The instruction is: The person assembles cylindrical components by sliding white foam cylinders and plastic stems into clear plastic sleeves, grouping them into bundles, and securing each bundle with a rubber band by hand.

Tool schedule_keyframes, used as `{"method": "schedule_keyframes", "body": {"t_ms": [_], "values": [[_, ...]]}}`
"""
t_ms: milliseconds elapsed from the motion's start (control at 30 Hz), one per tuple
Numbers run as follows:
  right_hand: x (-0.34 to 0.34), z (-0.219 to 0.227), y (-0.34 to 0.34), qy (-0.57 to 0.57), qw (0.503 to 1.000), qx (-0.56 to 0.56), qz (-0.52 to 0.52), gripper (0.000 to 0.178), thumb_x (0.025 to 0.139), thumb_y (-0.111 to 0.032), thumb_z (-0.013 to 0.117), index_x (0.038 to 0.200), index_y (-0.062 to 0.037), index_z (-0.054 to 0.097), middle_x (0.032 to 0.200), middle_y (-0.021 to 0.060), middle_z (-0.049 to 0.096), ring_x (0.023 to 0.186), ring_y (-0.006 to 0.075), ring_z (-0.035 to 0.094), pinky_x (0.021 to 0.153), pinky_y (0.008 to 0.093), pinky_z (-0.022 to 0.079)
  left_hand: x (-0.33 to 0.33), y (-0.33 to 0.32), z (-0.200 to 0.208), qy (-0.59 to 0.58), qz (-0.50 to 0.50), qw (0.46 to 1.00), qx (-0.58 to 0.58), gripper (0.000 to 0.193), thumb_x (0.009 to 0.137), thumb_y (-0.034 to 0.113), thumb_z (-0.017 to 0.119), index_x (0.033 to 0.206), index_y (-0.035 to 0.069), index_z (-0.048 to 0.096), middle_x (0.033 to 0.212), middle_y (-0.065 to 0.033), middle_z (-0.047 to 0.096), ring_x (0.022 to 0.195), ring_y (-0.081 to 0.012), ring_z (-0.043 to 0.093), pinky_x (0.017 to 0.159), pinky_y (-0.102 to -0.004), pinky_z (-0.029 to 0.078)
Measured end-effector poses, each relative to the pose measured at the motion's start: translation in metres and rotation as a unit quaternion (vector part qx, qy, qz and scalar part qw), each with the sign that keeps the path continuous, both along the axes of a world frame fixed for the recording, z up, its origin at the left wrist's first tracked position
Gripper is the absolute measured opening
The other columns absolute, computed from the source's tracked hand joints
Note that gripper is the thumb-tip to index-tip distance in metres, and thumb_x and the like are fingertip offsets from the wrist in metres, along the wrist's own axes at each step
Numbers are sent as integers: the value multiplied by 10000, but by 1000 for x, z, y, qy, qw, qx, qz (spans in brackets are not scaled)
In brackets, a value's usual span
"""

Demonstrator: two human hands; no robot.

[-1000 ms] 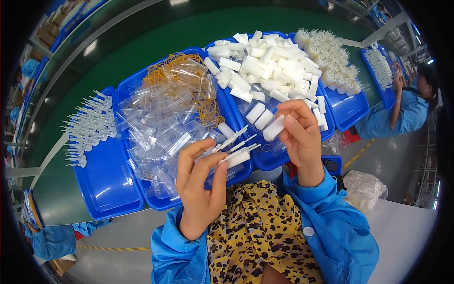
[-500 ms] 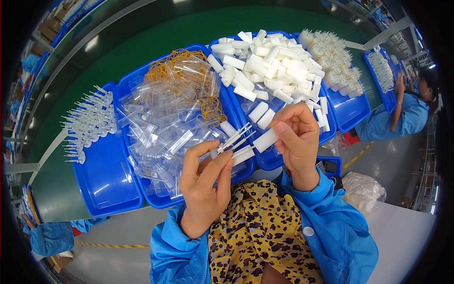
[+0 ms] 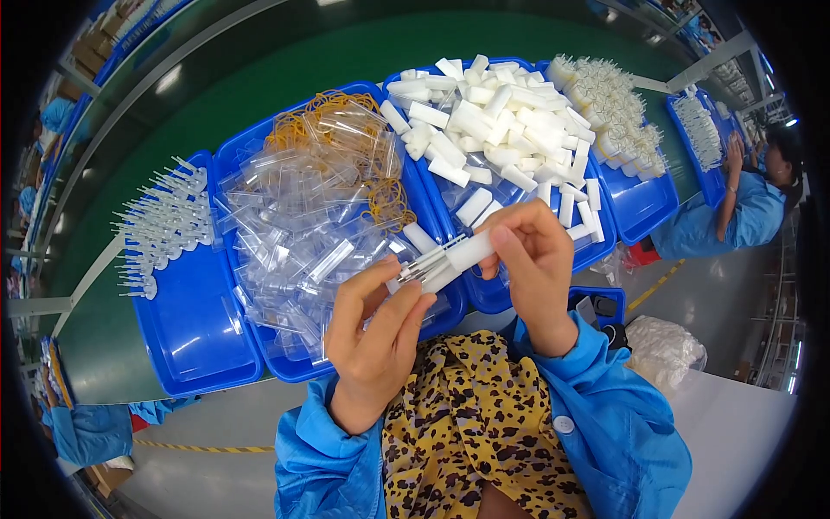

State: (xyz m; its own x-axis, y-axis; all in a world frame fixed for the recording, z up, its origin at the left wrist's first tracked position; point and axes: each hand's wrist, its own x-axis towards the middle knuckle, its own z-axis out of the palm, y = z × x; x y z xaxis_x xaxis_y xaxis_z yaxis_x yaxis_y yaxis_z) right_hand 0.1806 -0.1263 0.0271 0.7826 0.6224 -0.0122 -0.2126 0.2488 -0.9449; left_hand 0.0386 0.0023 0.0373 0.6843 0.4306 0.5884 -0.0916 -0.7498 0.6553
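The left grip holds thin rods — the right grip a white block.

The right hand holds one white block; the left hand holds one more, plus several rods too overlapped to count. Four blue trays stand on one desk, a fifth farther right. The four carry dozens of stemmed discs, dozens of clear sleeves, many tangled orange bands, dozens of loose blocks and many clusters.

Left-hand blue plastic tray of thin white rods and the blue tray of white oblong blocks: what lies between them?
Another blue plastic tray, holding clear plastic pieces and yellow bands, in the head view.
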Motion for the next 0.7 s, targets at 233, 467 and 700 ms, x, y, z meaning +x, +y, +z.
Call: {"method": "schedule_keyframes", "body": {"t_ms": [233, 467, 700], "values": [[-5, 2, 3, -290, 955, 21, -61, 85, 935, -6, 560, 1001, 34, 527, 955, 135, 639, 708, 116, 616, 598, 221, 527, 2, 0, 2, 39, -22, 998, -49, 209, 737, -10, 771, 921, -37, 675, 1067, -165, 576, 824, -264, 672, 647, -316, 581], [-7, 6, 1, -197, 980, -18, -35, 121, 917, 11, 578, 1027, 48, 545, 990, 152, 643, 765, 121, 638, 627, 234, 544, 2, 0, 5, 68, -15, 998, -13, 214, 748, 6, 766, 919, -46, 649, 1081, -160, 550, 759, -256, 668, 627, -313, 568], [-5, 3, 2, -311, 950, -37, 5, 134, 853, 27, 638, 986, 18, 634, 995, 129, 646, 837, 164, 635, 707, 263, 517, 2, 2, 0, 37, -28, 999, -15, 326, 690, 88, 828, 936, -32, 650, 1068, -151, 553, 860, -266, 640, 620, -323, 548]]}}
